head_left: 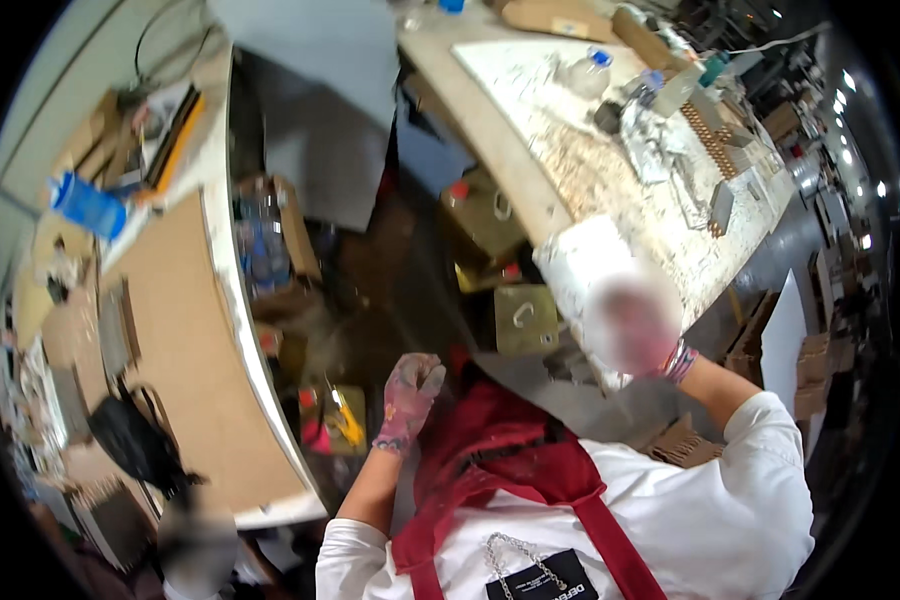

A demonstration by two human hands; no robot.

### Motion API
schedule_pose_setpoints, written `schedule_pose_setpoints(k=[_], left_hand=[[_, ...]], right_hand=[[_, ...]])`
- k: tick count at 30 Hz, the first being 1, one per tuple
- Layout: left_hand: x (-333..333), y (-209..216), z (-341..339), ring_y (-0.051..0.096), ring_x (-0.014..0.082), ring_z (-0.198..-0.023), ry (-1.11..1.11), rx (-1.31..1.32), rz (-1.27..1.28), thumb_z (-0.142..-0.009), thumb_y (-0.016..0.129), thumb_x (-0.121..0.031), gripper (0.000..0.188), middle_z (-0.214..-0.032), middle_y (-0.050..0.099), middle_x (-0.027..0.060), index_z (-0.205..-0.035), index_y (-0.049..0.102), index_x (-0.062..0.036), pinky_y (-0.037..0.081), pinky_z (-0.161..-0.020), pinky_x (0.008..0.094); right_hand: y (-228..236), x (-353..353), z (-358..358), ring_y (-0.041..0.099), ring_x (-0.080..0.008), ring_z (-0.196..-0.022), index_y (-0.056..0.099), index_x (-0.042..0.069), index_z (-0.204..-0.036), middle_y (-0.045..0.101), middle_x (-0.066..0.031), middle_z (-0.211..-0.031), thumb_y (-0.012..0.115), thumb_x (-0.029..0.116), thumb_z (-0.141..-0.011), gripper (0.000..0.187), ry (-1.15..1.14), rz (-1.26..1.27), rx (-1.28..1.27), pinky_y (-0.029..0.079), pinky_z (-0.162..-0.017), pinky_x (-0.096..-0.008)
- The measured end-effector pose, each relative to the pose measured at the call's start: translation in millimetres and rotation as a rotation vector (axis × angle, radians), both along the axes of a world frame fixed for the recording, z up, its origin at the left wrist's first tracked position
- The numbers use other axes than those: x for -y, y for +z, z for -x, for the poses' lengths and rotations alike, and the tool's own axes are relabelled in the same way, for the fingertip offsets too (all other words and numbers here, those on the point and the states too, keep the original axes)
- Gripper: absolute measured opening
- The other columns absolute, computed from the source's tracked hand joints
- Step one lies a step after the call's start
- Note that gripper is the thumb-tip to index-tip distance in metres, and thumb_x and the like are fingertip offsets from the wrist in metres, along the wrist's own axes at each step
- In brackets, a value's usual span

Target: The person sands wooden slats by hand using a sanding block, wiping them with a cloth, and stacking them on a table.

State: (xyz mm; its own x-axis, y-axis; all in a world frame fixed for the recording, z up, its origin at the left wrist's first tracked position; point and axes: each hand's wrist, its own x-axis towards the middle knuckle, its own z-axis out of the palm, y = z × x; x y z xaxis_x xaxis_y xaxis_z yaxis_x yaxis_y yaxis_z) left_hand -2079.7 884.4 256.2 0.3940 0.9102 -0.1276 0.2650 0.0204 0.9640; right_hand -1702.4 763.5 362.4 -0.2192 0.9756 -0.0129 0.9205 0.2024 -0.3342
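Note:
My left hand, in a stained pink patterned glove, hangs over the gap between two tables. Its fingers are curled in toward the thumb, and nothing shows in them. Out to the right, my right hand lies over a crumpled white sheet at the near corner of the paint-smeared worktable. A blur covers this hand, so its fingers and anything in them cannot be made out. A patterned cuff shows at its wrist. My red apron hangs below, between my arms.
Clear bottles, crumpled foil and a brown comb-like strip lie on the worktable. Metal cans stand beneath it. The left table bears a cardboard sheet, a black bag and a blue bottle. A grey panel rises ahead.

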Motion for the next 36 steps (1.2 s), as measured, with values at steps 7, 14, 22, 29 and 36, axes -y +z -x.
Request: schedule_pose_setpoints(k=[7, 14, 22, 29, 36], left_hand=[[-160, 57, -78, 0.060, 0.0158, -0.077, -0.125, 0.288, 0.055, -0.093, 0.052, -0.011, 0.015, -0.088, 0.060, 0.0020, -0.097, 0.061, 0.0007, 0.047, -0.082, 0.0308], [-294, 151, -187, 0.052, 0.0069, -0.070, -0.146, 0.081, -0.241, -0.078, 0.062, -0.003, 0.010, -0.084, 0.060, -0.0012, -0.087, 0.060, -0.0048, 0.043, -0.064, 0.0213], [-547, 184, -315, 0.059, 0.0133, -0.078, -0.121, 0.112, -0.573, -0.089, 0.049, -0.001, 0.030, -0.090, 0.062, 0.0048, -0.118, 0.057, -0.0009, 0.051, -0.069, 0.0259], [-701, 232, -379, 0.064, 0.0378, -0.081, 0.066, -0.128, -0.904, -0.088, 0.058, -0.029, 0.026, -0.085, 0.065, 0.0222, -0.088, 0.064, -0.0033, 0.049, -0.072, 0.0420], [-833, 203, -431, 0.062, 0.0342, -0.099, -0.029, -0.234, -0.944, -0.089, 0.058, -0.030, 0.027, -0.109, 0.064, 0.0168, -0.111, 0.066, -0.0154, 0.049, -0.085, 0.0434]], right_hand=[[-13, -2, -7, 0.052, -0.0336, -0.111, 0.050, 0.003, -0.128, 0.053, -0.0140, -0.121, 0.071, 0.028, -0.077, 0.060, -0.117, -0.260, 0.135, 0.041, -0.096, -0.0452], [-37, 15, -3, 0.044, -0.0356, -0.125, 0.036, 0.003, -0.141, 0.043, -0.0180, -0.138, 0.070, 0.042, -0.078, 0.082, -0.384, -0.301, 0.327, 0.037, -0.102, -0.0469], [-34, 18, 12, 0.041, -0.0303, -0.127, 0.036, 0.003, -0.141, 0.040, -0.0150, -0.141, 0.063, 0.015, -0.084, 0.064, -0.823, -0.159, 0.082, 0.036, -0.105, -0.0417], [-16, -1, 32, 0.040, -0.0387, -0.131, 0.047, 0.002, -0.134, 0.043, -0.0203, -0.141, 0.056, 0.011, -0.085, 0.051, -1.262, -0.015, 0.308, 0.031, -0.109, -0.0479], [-37, -44, 45, 0.056, -0.0090, -0.090, 0.046, 0.008, -0.136, 0.059, -0.0039, -0.120, 0.042, 0.023, -0.101, 0.038, -1.683, -0.469, -0.381, 0.047, -0.077, -0.0223]])
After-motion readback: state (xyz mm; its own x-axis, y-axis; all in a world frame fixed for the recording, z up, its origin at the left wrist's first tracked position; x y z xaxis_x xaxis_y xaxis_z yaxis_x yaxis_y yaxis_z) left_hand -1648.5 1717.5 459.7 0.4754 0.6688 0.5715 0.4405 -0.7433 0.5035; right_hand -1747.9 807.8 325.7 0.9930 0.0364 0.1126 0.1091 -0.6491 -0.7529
